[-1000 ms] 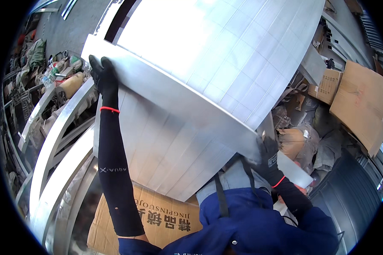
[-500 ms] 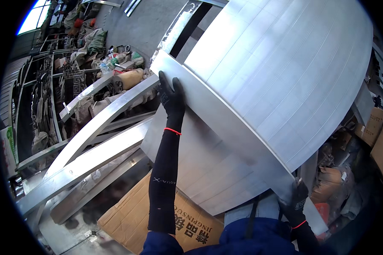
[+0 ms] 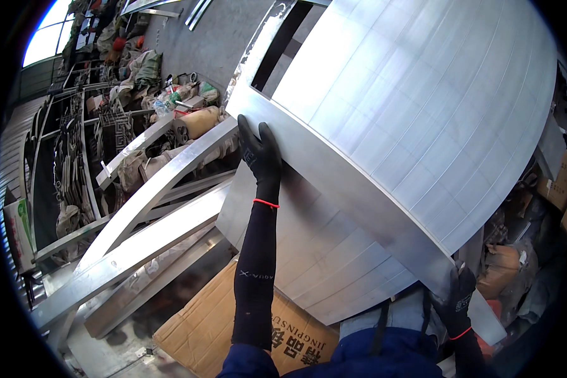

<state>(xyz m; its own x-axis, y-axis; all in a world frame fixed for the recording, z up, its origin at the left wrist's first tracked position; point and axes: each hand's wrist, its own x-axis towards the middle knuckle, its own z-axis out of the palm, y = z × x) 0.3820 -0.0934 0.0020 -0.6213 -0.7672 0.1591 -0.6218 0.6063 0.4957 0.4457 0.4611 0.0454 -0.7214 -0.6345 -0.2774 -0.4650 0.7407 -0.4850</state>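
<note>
Grey floor (image 3: 189,53) lies beyond my left hand (image 3: 260,154), its fingers extended on the flat metal strip (image 3: 346,183) spanning both hands (whether gripping, I cannot tell), while my right hand (image 3: 455,297) grips the strip's opposite end.

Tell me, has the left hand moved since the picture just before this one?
No, not clearly: the left hand stays in about the same spot beside the upper end of the curved metal beam; the whole view shifted slightly.

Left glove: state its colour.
The left glove is black, with a red cuff edge; the head view shows it best.
</note>
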